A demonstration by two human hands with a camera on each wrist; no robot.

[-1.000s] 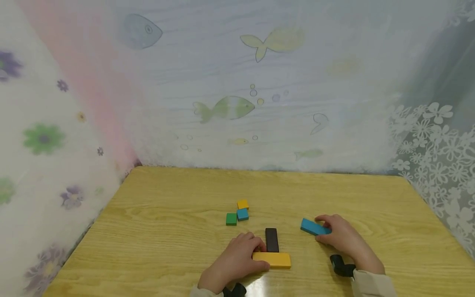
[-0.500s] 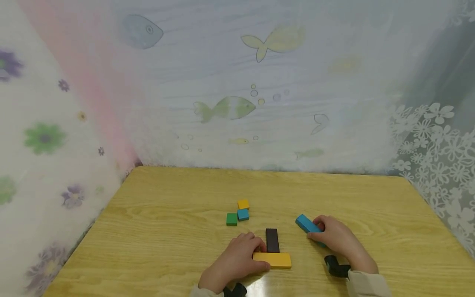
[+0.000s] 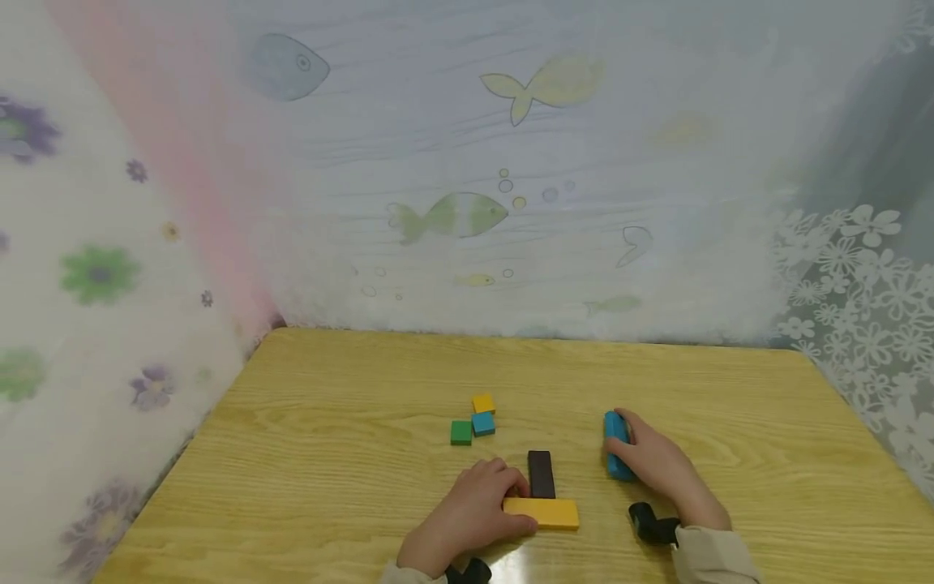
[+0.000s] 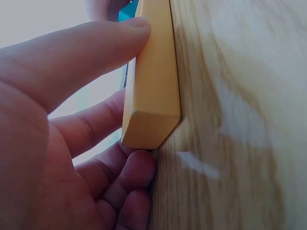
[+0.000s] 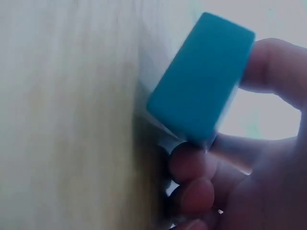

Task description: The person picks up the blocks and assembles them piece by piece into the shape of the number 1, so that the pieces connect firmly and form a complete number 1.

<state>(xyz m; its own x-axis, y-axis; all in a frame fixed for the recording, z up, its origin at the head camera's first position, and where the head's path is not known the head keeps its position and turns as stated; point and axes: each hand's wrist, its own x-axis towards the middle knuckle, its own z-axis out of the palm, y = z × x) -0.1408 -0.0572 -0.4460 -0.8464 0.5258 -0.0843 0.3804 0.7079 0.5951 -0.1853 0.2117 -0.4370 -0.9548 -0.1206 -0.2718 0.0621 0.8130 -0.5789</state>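
Observation:
My left hand (image 3: 474,507) pinches the left end of a long yellow block (image 3: 550,513) lying flat on the table; in the left wrist view the thumb presses one side of that yellow block (image 4: 156,72) and fingers lie on the other. A dark brown block (image 3: 541,474) stretches away from the yellow one's far side, its near end against it. To the right, my right hand (image 3: 660,462) holds a long blue block (image 3: 614,454) between thumb and fingers. In the right wrist view this blue block (image 5: 201,76) is tilted; whether it touches the table I cannot tell.
Farther back lie a small green block (image 3: 461,433), a small blue block (image 3: 483,423) and a small yellow block (image 3: 484,403), close together. The wooden table (image 3: 350,470) meets a patterned curtain (image 3: 409,162) at its back edge.
My right hand has turned the long blue block from slanting sideways to pointing nearly straight away from me, and has shifted slightly left. The left hand keeps its grip on the yellow block.

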